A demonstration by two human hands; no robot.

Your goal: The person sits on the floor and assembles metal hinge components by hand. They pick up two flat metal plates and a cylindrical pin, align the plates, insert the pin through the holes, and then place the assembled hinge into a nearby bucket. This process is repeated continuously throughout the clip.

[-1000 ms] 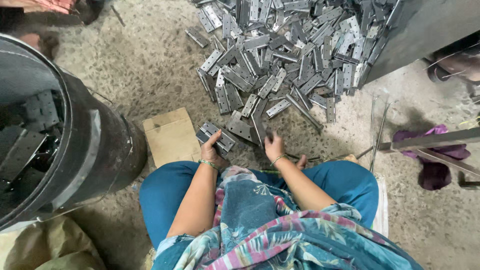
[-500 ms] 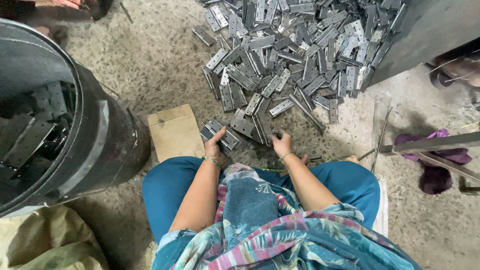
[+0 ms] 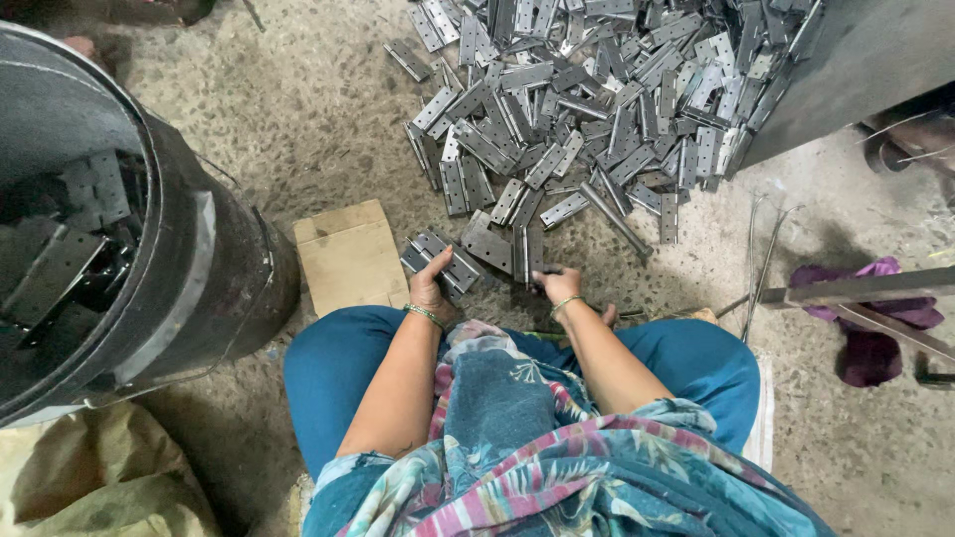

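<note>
Just below the middle of the frame I see a small stack of grey metal hinges (image 3: 438,261) lying on the concrete floor (image 3: 308,119), and my left hand (image 3: 433,288) is on it, fingers (image 3: 440,261) curled over its near edge so that they close around the stack. A thin bracelet sits on that wrist.

Slightly to the right, my right hand (image 3: 560,285) rests low on the floor beside a single upright hinge (image 3: 524,254). Its fingers are bent and pressed against the hinge's lower end, but I cannot tell whether they actually grip it or only touch it. This wrist carries a bracelet too.

Beyond both hands, filling the upper middle and upper right of the frame, spreads a big loose pile of hinges (image 3: 597,109), flat leaves lying at every angle, some overlapping. Its nearest pieces come close to my fingers.

To the left of the left hand a flat piece of cardboard (image 3: 348,259) lies on the floor, just beside the stack. Further left, taking up the left edge of the frame, stands a dark round drum (image 3: 199,278) with more hinges visible inside it. A tan sack (image 3: 90,477) lies in the lower left corner.

At the right edge a purple cloth (image 3: 875,318) lies under a metal bar (image 3: 865,288), with thin wire rods (image 3: 761,259) on the floor nearby. My blue trousers (image 3: 328,368) and patterned cloth (image 3: 557,447) fill the bottom.
</note>
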